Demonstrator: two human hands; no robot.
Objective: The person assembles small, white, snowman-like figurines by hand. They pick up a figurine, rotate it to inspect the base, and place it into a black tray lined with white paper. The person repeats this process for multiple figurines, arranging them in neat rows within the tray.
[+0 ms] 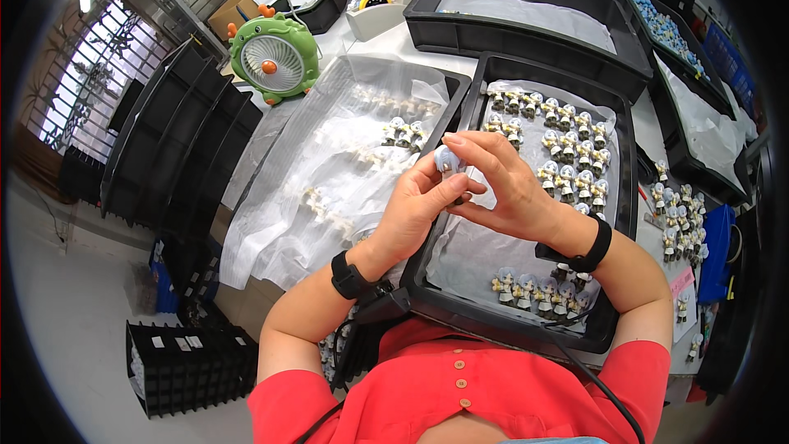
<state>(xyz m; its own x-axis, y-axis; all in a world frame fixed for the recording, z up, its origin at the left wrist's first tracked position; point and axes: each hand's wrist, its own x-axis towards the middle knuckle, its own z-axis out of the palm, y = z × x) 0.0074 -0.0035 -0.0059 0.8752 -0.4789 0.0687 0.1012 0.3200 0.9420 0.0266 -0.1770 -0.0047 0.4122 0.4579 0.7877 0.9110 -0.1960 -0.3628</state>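
Observation:
Both my hands meet around one small figurine (446, 160) with pale blue-grey hair, above a black tray (626, 189). My left hand (415, 201) pinches its lower part between thumb and fingers. Curved over it from the other side, my right hand (505, 177) has its fingertips at the figurine's head and base. The body is mostly hidden by my fingers. Beneath, white paper (468, 247) lines the tray, where rows of similar figurines (567, 173) stand at the far right. Another row of figurines (538, 294) lies along the tray's near side.
On the left, a second tray of figurines is covered by a thin translucent sheet (288, 197). Behind it stands a green fan (274, 56). A paper-lined black tray (526, 29) sits at the back. More figurines (680, 218) cluster on the table at right. Stacked black crates (189, 366) stand on the floor.

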